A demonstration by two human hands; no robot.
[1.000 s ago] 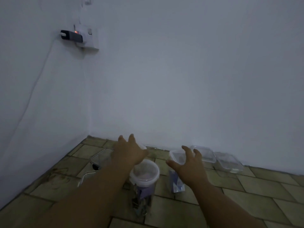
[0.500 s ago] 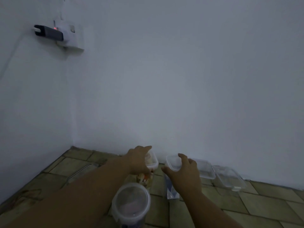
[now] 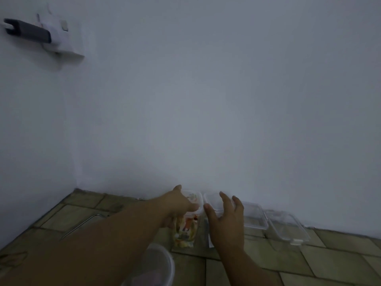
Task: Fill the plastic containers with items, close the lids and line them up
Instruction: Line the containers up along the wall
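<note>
My left hand (image 3: 180,204) is closed around the top of a tall clear container (image 3: 185,232) packed with colourful items, which stands on the floor close to the wall. Right beside it stands a second tall clear container (image 3: 213,200) with a white lid. My right hand (image 3: 226,221) lies over this one, thumb at the lid's left edge and fingers spread across the top, and hides most of its body. A round container with a closed lid (image 3: 158,267) stands nearer to me at the bottom edge.
Two flat rectangular clear containers (image 3: 254,218) (image 3: 288,231) lie along the white wall to the right of my hands. A metal-edged object (image 3: 82,226) lies on the tiled floor (image 3: 309,261) at the left. A plug sits in a wall socket (image 3: 61,36) high on the left.
Both hands have reached forward toward the wall and onto the two tall containers. The view has moved forward, so the round lidded container has dropped to the bottom edge.
</note>
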